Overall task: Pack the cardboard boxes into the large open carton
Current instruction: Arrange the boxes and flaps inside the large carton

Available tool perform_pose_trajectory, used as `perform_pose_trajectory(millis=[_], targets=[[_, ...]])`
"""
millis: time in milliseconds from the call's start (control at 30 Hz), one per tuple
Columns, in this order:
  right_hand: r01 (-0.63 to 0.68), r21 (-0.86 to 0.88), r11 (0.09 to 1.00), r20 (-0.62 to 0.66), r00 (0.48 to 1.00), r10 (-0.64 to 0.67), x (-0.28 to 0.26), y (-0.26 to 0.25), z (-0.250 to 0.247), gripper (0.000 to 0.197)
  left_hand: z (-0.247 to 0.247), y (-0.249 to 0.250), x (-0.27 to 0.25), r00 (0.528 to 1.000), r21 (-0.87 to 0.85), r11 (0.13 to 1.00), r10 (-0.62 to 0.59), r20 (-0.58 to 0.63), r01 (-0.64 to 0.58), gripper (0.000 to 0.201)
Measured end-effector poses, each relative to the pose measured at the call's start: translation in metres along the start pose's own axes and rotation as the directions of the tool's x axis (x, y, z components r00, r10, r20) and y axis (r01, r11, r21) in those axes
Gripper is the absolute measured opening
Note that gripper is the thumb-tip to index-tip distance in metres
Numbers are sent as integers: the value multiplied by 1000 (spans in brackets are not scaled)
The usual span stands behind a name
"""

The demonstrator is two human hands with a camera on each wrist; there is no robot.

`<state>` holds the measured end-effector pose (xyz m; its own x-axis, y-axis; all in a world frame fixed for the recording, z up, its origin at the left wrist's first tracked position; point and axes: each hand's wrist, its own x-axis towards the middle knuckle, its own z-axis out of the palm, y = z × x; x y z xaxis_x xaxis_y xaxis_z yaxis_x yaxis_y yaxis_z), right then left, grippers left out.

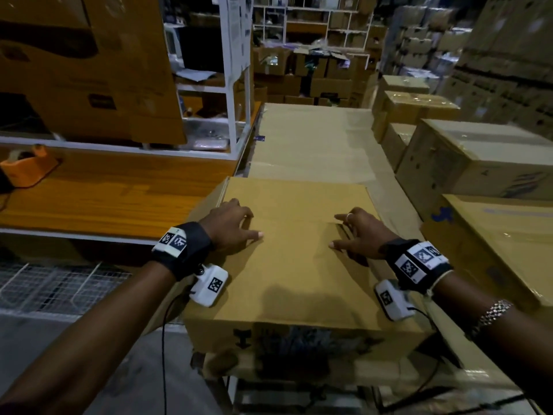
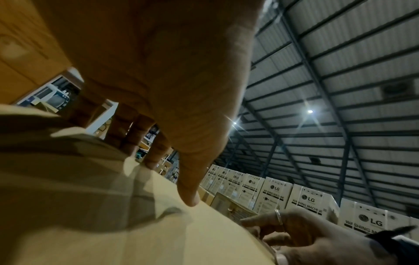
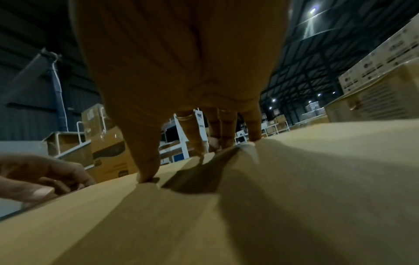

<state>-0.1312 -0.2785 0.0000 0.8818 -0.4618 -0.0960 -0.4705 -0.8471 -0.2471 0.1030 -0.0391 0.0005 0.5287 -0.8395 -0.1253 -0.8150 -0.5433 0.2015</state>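
A large brown carton (image 1: 293, 280) stands right in front of me with its top flaps folded down, meeting at a seam across the middle. My left hand (image 1: 236, 226) rests on the left part of the seam, arched fingers and thumb pressing the cardboard (image 2: 90, 215). My right hand (image 1: 362, 235), with a ring on one finger, touches the right part of the seam. There the near flap's edge (image 3: 247, 148) stands slightly raised over a dark gap at its fingertips. Its thumb (image 3: 147, 172) presses the near flap. The carton's inside is hidden, and neither hand holds a box.
Flat cardboard sheets (image 1: 311, 139) lie beyond the carton. Sealed boxes (image 1: 478, 163) crowd the right side, one (image 1: 508, 244) close to my right wrist. To the left is a wooden bench (image 1: 104, 199) with an orange tape dispenser (image 1: 27, 169) and a white shelf frame (image 1: 233, 100).
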Motion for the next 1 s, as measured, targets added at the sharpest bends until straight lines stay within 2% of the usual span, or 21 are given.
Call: perform_pose_trajectory(millis=[133,300,400,533,633,733,800,867,1000], targets=[[29,6,1000,-191,981,-27,-17,-5,-21,79,-28,8,-25,989,-21,1000,11,-147,-14,66],[131,50,990,-395,913,-101,-57,-13,-44,68,-54,29,-77,945,-26,999,20,-327,-30,63],[177,24,984,-476,868,-144,-92,-22,-51,62,-57,43,-115,886,26,999,45,-462,-37,69],[238,-17,971,-591,781,-202,-150,-35,-53,50,-51,61,-173,795,113,993,95,-599,-33,72],[281,-22,959,-629,742,-232,-197,-43,-46,40,-41,76,-220,737,158,987,124,-664,-23,62],[334,-49,941,-694,666,-273,-251,-52,-33,30,-24,87,-264,702,139,988,144,-698,-65,44],[337,-84,938,-709,641,-294,-284,-56,-19,24,-8,90,-289,701,114,988,153,-697,-103,34],[359,-81,930,-696,647,-310,-310,-54,-2,24,11,91,-311,735,83,989,146,-663,-122,28],[383,-2,924,-636,713,-297,-347,-48,51,22,55,92,-346,789,65,987,157,-594,-147,34]])
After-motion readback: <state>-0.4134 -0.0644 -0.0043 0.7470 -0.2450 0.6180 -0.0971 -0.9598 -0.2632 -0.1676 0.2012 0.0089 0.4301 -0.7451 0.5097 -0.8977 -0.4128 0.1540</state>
